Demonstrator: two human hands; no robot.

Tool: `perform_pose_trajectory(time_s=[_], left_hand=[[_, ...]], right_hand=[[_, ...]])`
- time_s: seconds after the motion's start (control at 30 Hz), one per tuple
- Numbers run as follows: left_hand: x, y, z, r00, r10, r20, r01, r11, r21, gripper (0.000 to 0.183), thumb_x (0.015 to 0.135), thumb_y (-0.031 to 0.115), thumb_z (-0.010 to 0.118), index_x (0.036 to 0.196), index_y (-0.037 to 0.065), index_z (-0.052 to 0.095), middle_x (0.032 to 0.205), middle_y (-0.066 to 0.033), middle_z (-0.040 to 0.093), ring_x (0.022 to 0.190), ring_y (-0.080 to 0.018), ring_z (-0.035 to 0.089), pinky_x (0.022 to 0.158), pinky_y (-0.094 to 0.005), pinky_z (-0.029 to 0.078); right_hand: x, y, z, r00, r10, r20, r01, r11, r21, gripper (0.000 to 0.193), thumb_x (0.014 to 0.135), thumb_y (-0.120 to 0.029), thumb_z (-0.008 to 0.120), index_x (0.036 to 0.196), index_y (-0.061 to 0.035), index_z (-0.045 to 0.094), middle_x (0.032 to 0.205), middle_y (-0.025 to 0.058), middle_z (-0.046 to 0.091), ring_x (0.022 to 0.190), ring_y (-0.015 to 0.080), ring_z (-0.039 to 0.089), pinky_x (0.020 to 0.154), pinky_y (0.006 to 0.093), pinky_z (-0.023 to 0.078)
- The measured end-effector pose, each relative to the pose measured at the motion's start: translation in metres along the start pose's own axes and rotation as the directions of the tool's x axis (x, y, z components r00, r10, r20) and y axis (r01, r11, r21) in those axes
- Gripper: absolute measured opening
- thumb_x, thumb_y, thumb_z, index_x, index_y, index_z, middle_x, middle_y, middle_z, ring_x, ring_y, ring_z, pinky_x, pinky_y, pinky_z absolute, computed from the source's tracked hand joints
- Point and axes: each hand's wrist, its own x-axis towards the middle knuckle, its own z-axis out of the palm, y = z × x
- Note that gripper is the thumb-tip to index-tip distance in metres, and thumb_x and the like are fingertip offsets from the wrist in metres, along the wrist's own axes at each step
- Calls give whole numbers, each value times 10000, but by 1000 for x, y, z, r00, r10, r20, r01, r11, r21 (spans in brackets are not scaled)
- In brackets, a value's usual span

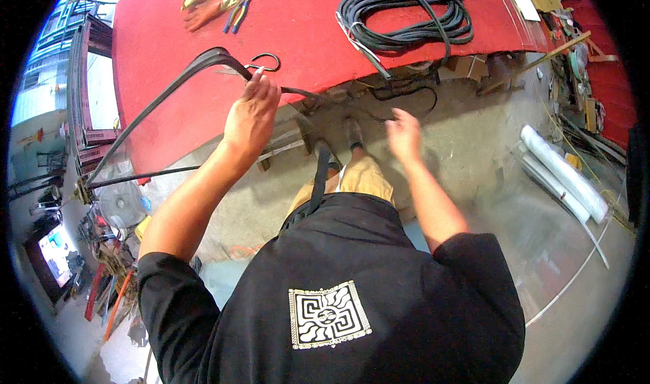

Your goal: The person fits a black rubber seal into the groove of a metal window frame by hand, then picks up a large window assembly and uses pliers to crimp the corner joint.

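A black, flexible rubber-like strip (162,84) loops from the far left, over the red-covered table (298,25), to my left hand (252,112). The fingers of that hand are pressed together around it at the table's near edge. Beyond my fingertips a small black curl (269,60) lies on the red cover. From my left hand the strip runs on to the right, thin and smeared, past the table edge. My right hand (404,137) hangs in front of that edge, its fingers blurred; whether the strip reaches them I cannot make out.
A thick coil of black strip (359,29) lies on the table, with pliers (240,8) and orange-yellow gloves (203,12) at the back left. Dark frames (84,93) lean at the left beside a fan (122,205). Wrapped rolls (565,174) lie on the right floor.
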Motion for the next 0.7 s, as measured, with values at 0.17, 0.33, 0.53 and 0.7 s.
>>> perform_pose_trajectory(time_s=[0.17,0.33,0.53,0.7], left_hand=[[4,-3,0,993,29,-116,-38,996,-78,471,856,79,577,1319,-9,585,1311,-136,577,1388,-299,492,1330,-472,242],[7,-4,-7,993,47,-107,-55,996,-70,488,855,62,576,1337,-15,558,1314,-137,565,1364,-303,504,1328,-483,248],[4,-5,0,993,49,-106,-57,996,-74,503,863,72,574,1358,-17,565,1307,-134,568,1358,-301,504,1331,-481,244],[6,-2,-6,996,56,-66,-54,998,27,513,862,97,573,1363,-9,572,1292,-132,573,1368,-291,489,1343,-479,210]], right_hand=[[0,-166,66,907,-416,73,405,906,123,576,888,-150,755,1440,-88,602,1446,161,615,1326,376,580,1150,469,458],[19,-187,114,850,-511,124,482,852,207,507,922,-123,715,1420,-86,630,1313,179,696,1303,382,602,1131,479,465],[39,-170,112,843,-442,307,390,895,217,287,944,-139,690,1229,-118,720,1128,153,738,1081,383,667,1004,480,520],[41,-171,112,866,-390,312,266,889,373,286,928,-130,715,1209,-81,694,1110,152,748,1103,373,691,976,465,540]])
